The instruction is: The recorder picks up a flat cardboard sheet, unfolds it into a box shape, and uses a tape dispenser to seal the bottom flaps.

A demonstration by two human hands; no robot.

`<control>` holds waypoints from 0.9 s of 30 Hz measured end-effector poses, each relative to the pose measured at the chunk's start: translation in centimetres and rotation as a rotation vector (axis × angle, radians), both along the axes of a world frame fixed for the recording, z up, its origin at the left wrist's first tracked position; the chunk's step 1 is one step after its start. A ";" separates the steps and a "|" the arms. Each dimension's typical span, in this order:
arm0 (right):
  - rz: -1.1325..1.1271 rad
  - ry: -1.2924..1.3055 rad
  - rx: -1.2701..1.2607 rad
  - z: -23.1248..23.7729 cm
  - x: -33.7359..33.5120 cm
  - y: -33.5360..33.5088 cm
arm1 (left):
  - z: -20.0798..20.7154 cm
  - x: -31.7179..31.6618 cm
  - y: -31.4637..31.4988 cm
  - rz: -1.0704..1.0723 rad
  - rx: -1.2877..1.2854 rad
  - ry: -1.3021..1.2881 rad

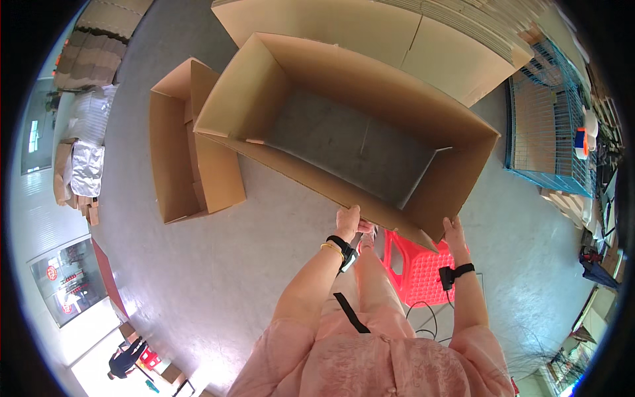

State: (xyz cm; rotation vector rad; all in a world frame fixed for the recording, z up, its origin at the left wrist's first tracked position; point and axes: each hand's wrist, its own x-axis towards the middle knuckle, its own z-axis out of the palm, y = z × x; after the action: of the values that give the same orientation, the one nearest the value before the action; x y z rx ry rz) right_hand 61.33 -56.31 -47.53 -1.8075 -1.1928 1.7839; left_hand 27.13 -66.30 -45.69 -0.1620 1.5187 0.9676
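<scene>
Fingers [363, 226] of both hands are closed on a large cardboard box [331, 66] at upper centre, open at top and bottom: the left hand [348, 221] grips its lower edge, the right hand [454, 233] its lower right corner. From where I stand, flattened cardboard sheets [370, 33] are stacked along the top, a blue wire cage [554, 112] sits upper right, a narrower open carton [221, 175] left of centre, a red plastic stool [426, 274] lower right of centre.

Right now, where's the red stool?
In the head view, the red stool is low, right of centre: between the person's legs and right forearm, in the picture just below the open carton's near corner.
</scene>
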 end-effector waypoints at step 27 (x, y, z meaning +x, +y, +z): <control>0.110 -0.677 0.201 -8.0 6.8 -1.1 | -1.7 1.1 -8.0 -0.299 0.055 0.041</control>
State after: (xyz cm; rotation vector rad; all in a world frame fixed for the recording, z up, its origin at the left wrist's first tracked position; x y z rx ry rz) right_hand 68.09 -57.37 -55.57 -2.3311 -1.6598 1.0508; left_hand 28.22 -74.31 -47.42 0.1226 1.5012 0.7753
